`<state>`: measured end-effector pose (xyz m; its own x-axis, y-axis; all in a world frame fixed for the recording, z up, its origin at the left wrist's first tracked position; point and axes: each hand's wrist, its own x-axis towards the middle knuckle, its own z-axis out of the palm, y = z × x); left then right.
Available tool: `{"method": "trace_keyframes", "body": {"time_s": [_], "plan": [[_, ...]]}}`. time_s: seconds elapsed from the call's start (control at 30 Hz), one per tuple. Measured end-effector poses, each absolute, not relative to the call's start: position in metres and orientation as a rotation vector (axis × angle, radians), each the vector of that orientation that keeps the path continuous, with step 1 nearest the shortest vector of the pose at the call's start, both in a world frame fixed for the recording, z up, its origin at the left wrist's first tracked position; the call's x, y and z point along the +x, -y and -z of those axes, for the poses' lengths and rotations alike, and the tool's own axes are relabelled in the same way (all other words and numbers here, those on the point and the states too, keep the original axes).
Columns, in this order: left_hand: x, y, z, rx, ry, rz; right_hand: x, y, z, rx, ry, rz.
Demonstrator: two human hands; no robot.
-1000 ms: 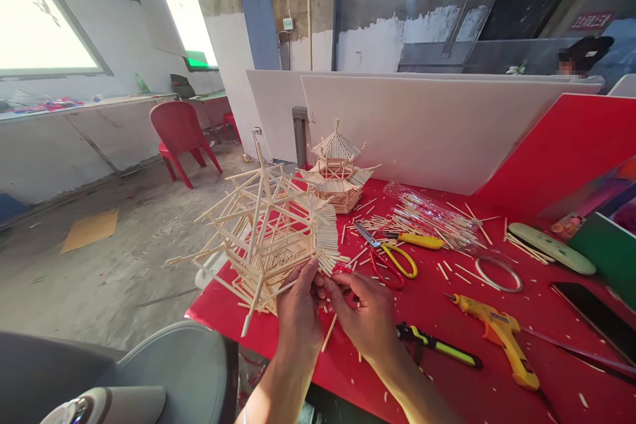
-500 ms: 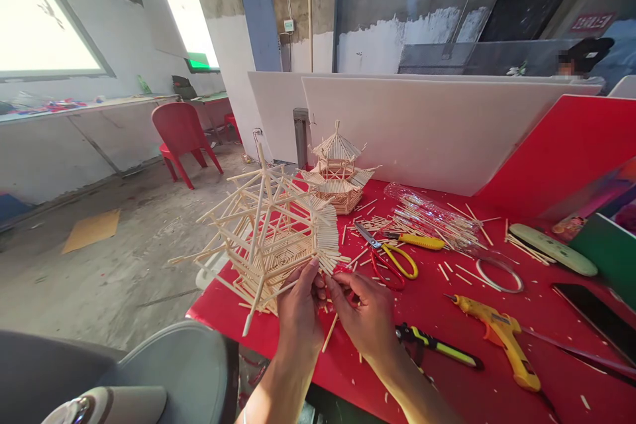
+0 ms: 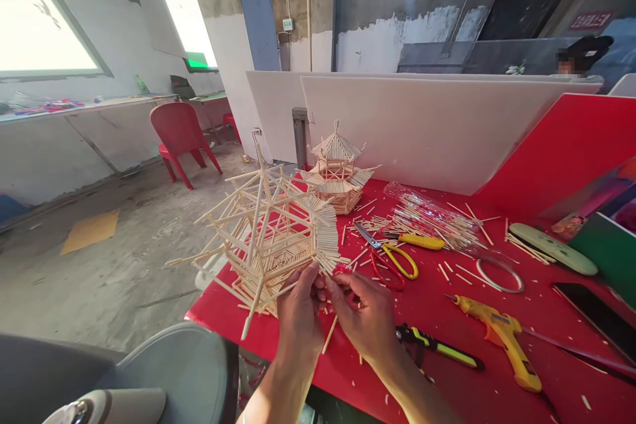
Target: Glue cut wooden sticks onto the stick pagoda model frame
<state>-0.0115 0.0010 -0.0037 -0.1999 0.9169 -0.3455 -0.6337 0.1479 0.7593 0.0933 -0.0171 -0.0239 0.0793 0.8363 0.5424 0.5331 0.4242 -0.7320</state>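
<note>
My left hand (image 3: 299,313) pinches the lower edge of a half-built pavilion of thin wooden sticks (image 3: 268,238), tilted on its side at the front left corner of the red table (image 3: 447,358). My right hand (image 3: 365,318) is closed just to its right, fingertips pinched at the same edge near the left thumb; what it grips is too small to name. A loose stick (image 3: 328,333) lies under both hands.
A finished stick pavilion (image 3: 336,169) stands further back. Yellow and red scissors (image 3: 390,258), a yellow glue gun (image 3: 501,338), a black-and-yellow knife (image 3: 437,344), a bag of sticks (image 3: 434,218), a tape ring (image 3: 498,273) and a phone (image 3: 593,318) lie to the right. White boards (image 3: 422,126) stand behind. A person sits far right.
</note>
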Motion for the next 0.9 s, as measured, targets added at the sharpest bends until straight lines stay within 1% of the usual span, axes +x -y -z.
{"method": "trace_keyframes", "body": {"time_s": [0.13,0.47,0.9], "plan": [[-0.0114,-0.0005,0.0048,0.387,-1.046,-1.489,0.0981,0.0151,0.0263,-1.276,1.572,-0.294],[-0.0092,0.0013,0.0046,0.459,-1.053,-1.513,0.0999,0.0101,0.0323,-1.279,1.606,-0.306],[-0.0099,0.0024,0.0062,0.505,-1.044,-1.526,0.0983,0.0084,0.0314,-1.287,1.571,-0.429]]}}
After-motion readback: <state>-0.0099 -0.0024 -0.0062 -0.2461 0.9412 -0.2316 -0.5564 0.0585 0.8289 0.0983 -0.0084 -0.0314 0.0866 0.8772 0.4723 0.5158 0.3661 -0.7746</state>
